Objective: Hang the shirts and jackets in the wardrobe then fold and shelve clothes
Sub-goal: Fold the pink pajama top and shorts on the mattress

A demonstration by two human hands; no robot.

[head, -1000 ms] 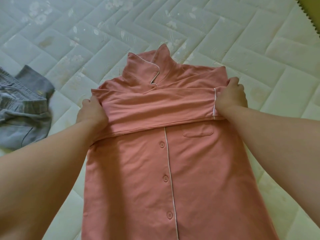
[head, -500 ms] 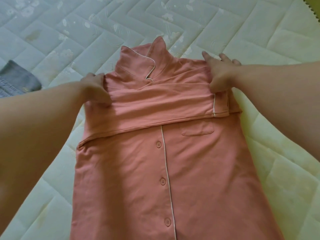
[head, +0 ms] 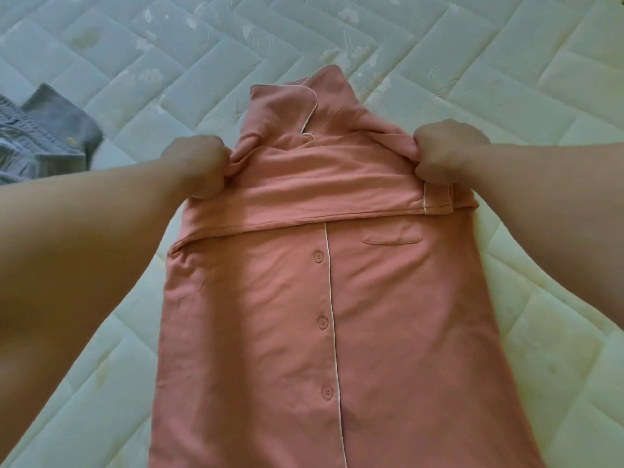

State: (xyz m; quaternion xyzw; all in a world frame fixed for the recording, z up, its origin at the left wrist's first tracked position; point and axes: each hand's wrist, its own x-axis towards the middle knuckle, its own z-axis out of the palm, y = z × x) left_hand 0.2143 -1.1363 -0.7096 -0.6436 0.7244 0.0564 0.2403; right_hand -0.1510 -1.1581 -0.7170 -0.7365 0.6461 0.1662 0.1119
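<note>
Quilted mattress [head: 506,79] fills the view. Pink button shirt [head: 270,332] lies flat at centre, front up, sleeves folded across chest, collar at far end. Grey garment [head: 50,130] bunched far left, apart from shirt. Left hand [head: 199,163] and right hand [head: 445,150] each grip a shoulder fold, fingers curled into the cloth.

Bedroom, from above: one wide-angle camera, worn on the person's head, looks forward and steeply down at a salmon-pink button-front fabric shirt [head: 256,332] laid on a pale quilted mattress [head: 506,79]. It sits close over the shirt's lower end, which runs off the bottom edge; the collar end lies farthest. The left forearm [head: 84,248] and right forearm [head: 557,214] enter on either side of the shirt.
</note>
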